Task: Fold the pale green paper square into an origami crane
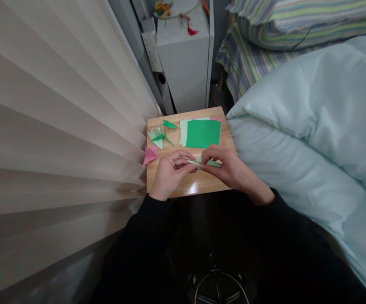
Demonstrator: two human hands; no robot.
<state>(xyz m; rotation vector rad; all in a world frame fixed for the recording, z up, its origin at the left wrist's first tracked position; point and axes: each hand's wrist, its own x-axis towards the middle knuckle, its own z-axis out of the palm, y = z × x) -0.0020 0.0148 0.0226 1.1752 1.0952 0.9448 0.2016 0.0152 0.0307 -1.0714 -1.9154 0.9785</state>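
Note:
A pale green folded origami paper [198,161] is pinched between both hands, low over the near part of a small wooden table [183,185]. My left hand [173,171] grips its left end between thumb and fingers. On the other side my right hand [222,164] closes on it, with part of the paper showing under the fingers. Just beyond the hands lies a stack of square paper, a dark green sheet [203,133] on top and pale green and pink edges peeking out. Folded green paper cranes [158,137] and a pink folded paper piece [150,154] rest at the table's left.
A pleated curtain [59,126] runs close along the left side. To the right, a bed with a pale blue quilt [296,126] presses near the table. Behind stand a white cabinet [184,71] and a power strip [152,50]. A round metal chair base [220,291] shows below.

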